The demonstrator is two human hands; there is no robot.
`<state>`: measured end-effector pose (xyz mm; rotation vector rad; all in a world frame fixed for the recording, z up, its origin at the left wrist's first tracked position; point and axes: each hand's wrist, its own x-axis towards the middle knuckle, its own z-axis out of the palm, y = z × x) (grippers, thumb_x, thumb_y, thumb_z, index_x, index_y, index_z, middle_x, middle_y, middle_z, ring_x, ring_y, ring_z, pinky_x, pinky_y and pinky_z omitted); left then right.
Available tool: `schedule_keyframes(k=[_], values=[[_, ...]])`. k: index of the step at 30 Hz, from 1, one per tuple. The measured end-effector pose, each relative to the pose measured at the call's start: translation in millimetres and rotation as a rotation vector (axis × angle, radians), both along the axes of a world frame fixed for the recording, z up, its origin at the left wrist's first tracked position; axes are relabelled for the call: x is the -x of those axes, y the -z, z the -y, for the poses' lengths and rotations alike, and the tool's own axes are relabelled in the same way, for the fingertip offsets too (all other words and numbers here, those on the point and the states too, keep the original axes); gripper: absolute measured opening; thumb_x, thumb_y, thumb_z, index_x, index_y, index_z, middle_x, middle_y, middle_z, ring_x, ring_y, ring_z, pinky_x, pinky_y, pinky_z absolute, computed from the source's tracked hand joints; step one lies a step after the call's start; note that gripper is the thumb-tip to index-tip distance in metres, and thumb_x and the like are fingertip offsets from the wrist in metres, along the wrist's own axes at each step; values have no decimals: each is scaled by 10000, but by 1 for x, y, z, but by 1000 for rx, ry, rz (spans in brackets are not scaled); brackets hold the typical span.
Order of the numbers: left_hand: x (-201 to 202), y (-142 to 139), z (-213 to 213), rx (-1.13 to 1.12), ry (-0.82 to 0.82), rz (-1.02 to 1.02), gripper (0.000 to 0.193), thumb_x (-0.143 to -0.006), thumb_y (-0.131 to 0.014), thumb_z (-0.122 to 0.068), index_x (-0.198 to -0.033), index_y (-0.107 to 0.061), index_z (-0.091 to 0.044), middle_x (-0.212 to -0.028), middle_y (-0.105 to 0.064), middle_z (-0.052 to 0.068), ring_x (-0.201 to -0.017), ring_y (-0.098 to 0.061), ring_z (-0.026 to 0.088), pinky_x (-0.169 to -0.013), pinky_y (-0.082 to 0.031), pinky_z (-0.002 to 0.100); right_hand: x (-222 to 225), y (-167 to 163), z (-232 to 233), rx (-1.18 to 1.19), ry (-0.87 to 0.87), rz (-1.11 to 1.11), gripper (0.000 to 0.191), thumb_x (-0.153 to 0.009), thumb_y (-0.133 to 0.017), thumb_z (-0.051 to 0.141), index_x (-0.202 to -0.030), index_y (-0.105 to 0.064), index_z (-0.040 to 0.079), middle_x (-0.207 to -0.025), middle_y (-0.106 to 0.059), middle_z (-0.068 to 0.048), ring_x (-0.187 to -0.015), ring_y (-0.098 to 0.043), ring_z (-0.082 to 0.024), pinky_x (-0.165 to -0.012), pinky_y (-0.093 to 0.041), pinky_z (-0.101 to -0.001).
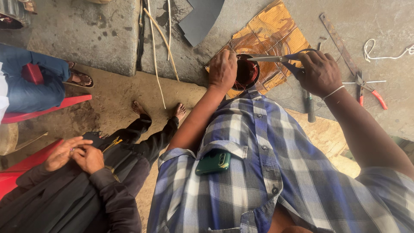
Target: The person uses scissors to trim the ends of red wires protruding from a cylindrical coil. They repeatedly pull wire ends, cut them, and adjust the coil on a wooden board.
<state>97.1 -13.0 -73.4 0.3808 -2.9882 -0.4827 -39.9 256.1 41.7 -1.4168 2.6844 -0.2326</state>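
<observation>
The left hand [222, 69] curls its fingers over a round dark stator [247, 73] wound with glossy copper wire, on creased cardboard [271, 32]. The right hand [318, 73] grips steel scissors [276, 58], blades touching its rim.

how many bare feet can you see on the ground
2 clearly bare: the left foot and the right foot of the seated person in black, side by side on the dirt. A third foot, further left, wears a sandal. Others may be hidden.
</observation>
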Motion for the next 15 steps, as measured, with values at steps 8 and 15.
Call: schedule_keyframes(k=[8, 15], values=[[2, -1, -5, -179, -76, -142, 122, -892, -646, -180, -821, -642, -81, -900, -620, 67, -900, -632, 270, -813, -534, 424, 0, -3, 2, 39, -27, -19, 264, -1069, -737, 416, -1162, -710, 171, -1040, -707, -30, -1016, -698, -209, -821, -525, -368], [-2, 15, -13, -178, -178, -216, 129, -913, -634, -144, -965, -541, -71, -1004, -542, 110, -901, -642, 286, -725, -578, 411, -2, 2, -8, -12, -43, -62, 300, -990, -743, 378, -1164, -687, 141, -1052, -703, -22, -1058, -697, -200, -849, -532, -359]])
